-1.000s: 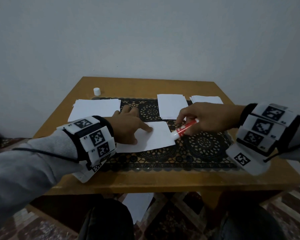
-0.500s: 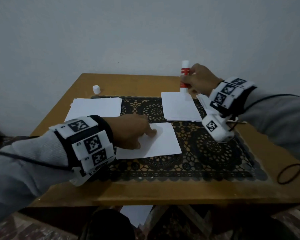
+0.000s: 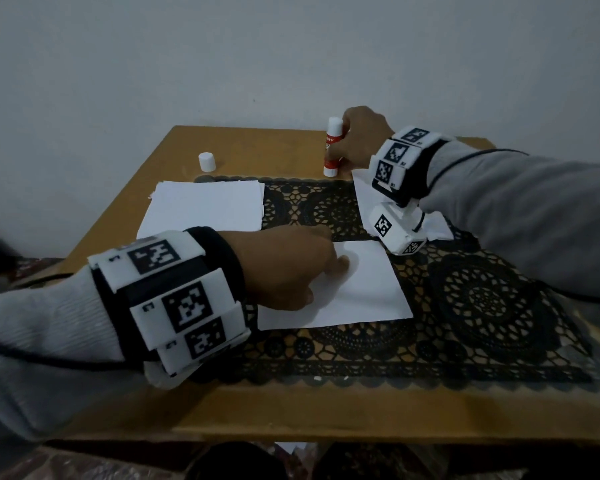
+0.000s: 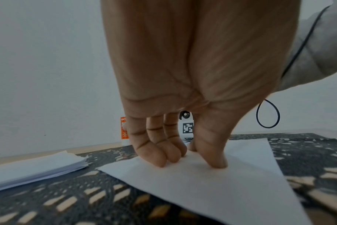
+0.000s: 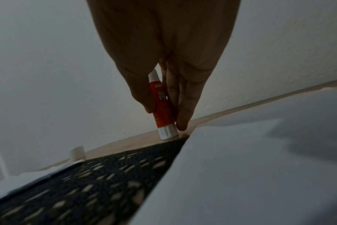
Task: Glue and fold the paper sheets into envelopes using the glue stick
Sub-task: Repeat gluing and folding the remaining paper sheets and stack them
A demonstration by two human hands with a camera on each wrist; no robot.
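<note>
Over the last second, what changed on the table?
The right hand carried the glue stick from the sheet's right edge to the table's far edge and stood it upright, still gripping it. The left hand stays pressing the paper sheet; the cap and stacks are unmoved.

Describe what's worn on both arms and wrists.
Both arms wear light grey sleeves. Each wrist carries a black band fitted with white blocks printed with black square markers; the right wrist's set matches. A thin black cable trails along each sleeve.
</note>
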